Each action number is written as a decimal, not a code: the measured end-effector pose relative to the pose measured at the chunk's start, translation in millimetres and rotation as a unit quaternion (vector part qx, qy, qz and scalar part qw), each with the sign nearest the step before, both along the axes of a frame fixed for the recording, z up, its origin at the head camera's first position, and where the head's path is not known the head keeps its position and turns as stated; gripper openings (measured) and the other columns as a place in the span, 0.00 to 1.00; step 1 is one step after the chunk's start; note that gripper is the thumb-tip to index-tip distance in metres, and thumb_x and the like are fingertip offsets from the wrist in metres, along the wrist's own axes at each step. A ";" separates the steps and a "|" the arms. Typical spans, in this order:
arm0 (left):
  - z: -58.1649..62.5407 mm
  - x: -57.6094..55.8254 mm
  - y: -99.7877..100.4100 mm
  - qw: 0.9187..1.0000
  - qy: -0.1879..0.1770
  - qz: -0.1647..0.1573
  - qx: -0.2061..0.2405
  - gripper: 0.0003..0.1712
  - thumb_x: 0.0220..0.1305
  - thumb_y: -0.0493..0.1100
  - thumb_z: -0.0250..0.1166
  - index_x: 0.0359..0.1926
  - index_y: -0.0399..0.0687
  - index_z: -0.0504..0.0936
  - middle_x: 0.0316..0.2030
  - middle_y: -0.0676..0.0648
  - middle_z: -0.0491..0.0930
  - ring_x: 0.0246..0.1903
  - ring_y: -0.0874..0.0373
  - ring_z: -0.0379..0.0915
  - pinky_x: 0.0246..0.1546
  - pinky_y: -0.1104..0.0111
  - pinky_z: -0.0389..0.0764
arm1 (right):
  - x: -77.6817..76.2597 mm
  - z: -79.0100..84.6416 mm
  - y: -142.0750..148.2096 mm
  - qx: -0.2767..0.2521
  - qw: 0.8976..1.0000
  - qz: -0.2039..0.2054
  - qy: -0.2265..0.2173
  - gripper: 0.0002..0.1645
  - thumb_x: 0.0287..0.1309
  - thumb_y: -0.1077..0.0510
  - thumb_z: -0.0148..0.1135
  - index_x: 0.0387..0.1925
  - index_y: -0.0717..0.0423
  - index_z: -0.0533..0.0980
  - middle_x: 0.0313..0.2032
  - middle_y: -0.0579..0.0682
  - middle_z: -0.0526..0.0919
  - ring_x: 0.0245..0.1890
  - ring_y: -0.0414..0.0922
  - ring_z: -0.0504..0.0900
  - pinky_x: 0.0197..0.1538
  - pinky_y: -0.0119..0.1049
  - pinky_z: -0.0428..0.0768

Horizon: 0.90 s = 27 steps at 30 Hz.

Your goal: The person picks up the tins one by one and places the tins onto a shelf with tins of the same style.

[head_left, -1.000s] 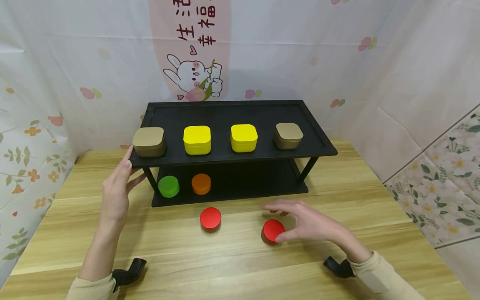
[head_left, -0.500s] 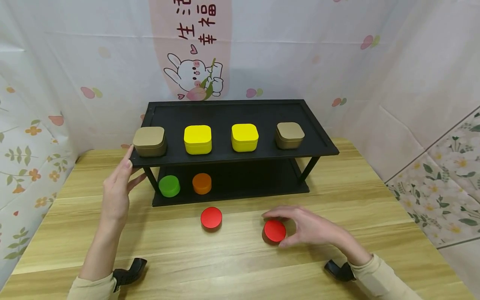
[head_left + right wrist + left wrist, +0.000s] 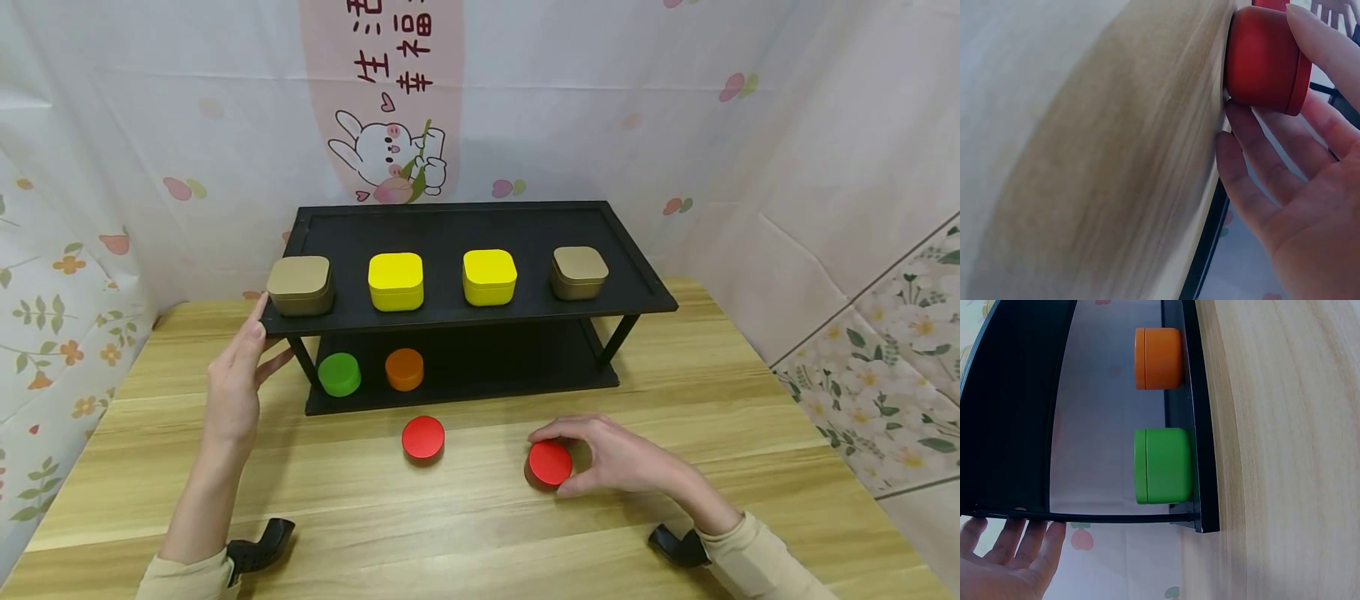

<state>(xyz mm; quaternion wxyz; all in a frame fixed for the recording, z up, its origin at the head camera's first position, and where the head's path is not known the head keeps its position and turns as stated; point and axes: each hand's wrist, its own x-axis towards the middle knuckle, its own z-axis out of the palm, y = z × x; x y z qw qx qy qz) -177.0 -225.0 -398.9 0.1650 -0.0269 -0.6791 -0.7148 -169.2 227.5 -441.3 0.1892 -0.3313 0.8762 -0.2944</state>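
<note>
My left hand [image 3: 234, 392] holds the left edge of the black two-tier rack [image 3: 450, 321], near its front corner. In the left wrist view, the fingers [image 3: 1025, 550] meet the upper shelf's side bar. On the table in front of the rack, my right hand [image 3: 622, 457] curls round a small red lidded round box [image 3: 550, 462]. Seen in the right wrist view, the thumb [image 3: 1319, 40] lies on one side of this red box [image 3: 1263, 59] and the fingers [image 3: 1260, 150] on the other. A second red round box [image 3: 423, 437] sits to its left, apart from both hands.
Along the upper shelf stand two khaki square boxes [image 3: 302, 283] [image 3: 579, 271] and two yellow ones [image 3: 396, 282] [image 3: 489, 275]. The lower shelf bears a green box [image 3: 340, 374] and an orange box [image 3: 405, 369] at its left. Printed cloth [image 3: 600, 117] hangs behind.
My right hand has moved slightly nearer, and its fingers have closed in round the right-hand red box. The left hand keeps its place on the rack; the boxes stay put.
</note>
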 end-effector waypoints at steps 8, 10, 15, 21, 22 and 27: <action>0.2 -0.2 -0.5 1.000 -0.002 0.000 -0.002 0.27 0.82 0.50 0.50 0.76 0.55 0.67 0.78 0.52 0.63 0.59 0.73 0.76 0.53 0.83 0.82 | 0.0 0.2 -0.8 -0.003 1.000 0.000 0.000 0.34 0.53 0.48 0.80 0.62 0.40 0.79 0.59 0.37 0.83 0.58 0.40 0.80 0.62 0.37 0.82; 0.1 0.1 -0.7 1.000 -0.001 -0.001 -0.008 0.27 0.82 0.51 0.50 0.76 0.55 0.67 0.78 0.53 0.63 0.59 0.74 0.76 0.53 0.83 0.82 | 0.5 0.8 -1.0 -0.001 1.000 -0.003 0.001 0.34 0.53 0.48 0.80 0.62 0.40 0.79 0.59 0.37 0.83 0.58 0.40 0.80 0.62 0.37 0.82; -0.4 0.6 -0.4 1.000 0.001 -0.001 -0.014 0.27 0.82 0.51 0.50 0.76 0.54 0.67 0.78 0.53 0.63 0.59 0.73 0.76 0.53 0.83 0.82 | 0.6 3.8 -1.7 0.005 1.000 -0.017 0.008 0.34 0.54 0.46 0.79 0.63 0.40 0.79 0.59 0.37 0.83 0.58 0.41 0.80 0.62 0.37 0.83; -1.1 0.4 0.2 1.000 0.006 -0.005 -0.001 0.27 0.82 0.49 0.50 0.76 0.53 0.67 0.77 0.54 0.65 0.58 0.71 0.77 0.53 0.82 0.82 | -1.6 7.8 -4.0 0.004 0.999 -0.026 0.029 0.35 0.54 0.47 0.79 0.63 0.43 0.79 0.60 0.37 0.82 0.60 0.43 0.81 0.64 0.42 0.83; -1.2 0.3 0.1 1.000 0.006 -0.004 0.001 0.27 0.82 0.49 0.51 0.76 0.53 0.67 0.77 0.54 0.65 0.58 0.71 0.77 0.53 0.82 0.82 | -2.0 8.1 -4.6 0.002 0.999 -0.025 0.034 0.35 0.54 0.48 0.79 0.63 0.43 0.79 0.60 0.37 0.83 0.60 0.43 0.81 0.64 0.42 0.83; -1.7 0.3 0.0 1.000 0.009 -0.003 0.003 0.27 0.82 0.48 0.51 0.76 0.50 0.67 0.77 0.54 0.65 0.58 0.73 0.78 0.53 0.82 0.83 | -4.5 9.4 -7.0 -0.004 0.998 -0.033 0.050 0.35 0.52 0.50 0.80 0.63 0.45 0.79 0.60 0.39 0.83 0.59 0.44 0.81 0.63 0.43 0.84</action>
